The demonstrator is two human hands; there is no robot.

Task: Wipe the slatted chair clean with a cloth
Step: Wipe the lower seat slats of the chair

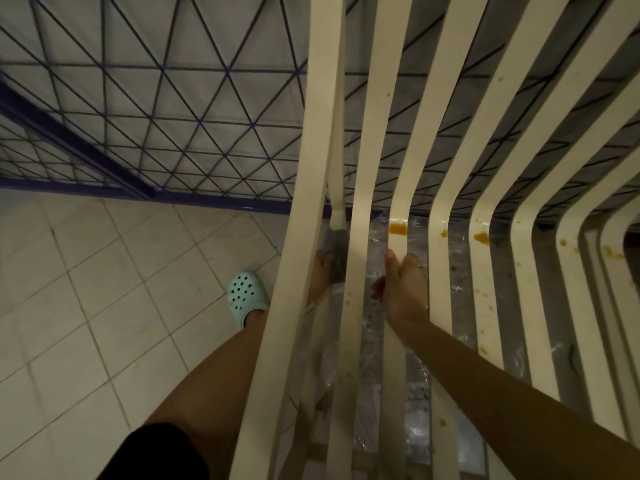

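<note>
Chair: the cream slatted chair (372,133) fills the frame from 12 to 5 o'clock, with its slats bending near mid-height.
Dirt: an orange smear (397,228) sits on the bend of one slat. A second blotch (480,237) lies at 3 o'clock from it, and small specks are scattered over the slats further right.
Right hand: the right hand (403,292) is curled round a slat (393,393), thumb along its top pointing to 12 o'clock, just short of the smear.
Left hand: the left hand (320,277) shows only between the slats at 9 o'clock from the right hand. It appears to clutch the grey cloth (334,258), but its fingers are mostly hidden.
Cloth: bunched low behind the slats and near the foot of a chair leg, it touches no stain.
Step in hand: judged as steadying the chair, with the wiping of these stains not yet done.
Next move: probably bring the cloth round to the slat faces, press it on the smear at 12 o'clock from the right thumb, and rub along the slat while the right hand braces the chair.
Surroundings: a teal clog (246,294) on the tiled floor (104,289) at 8 o'clock.
</note>
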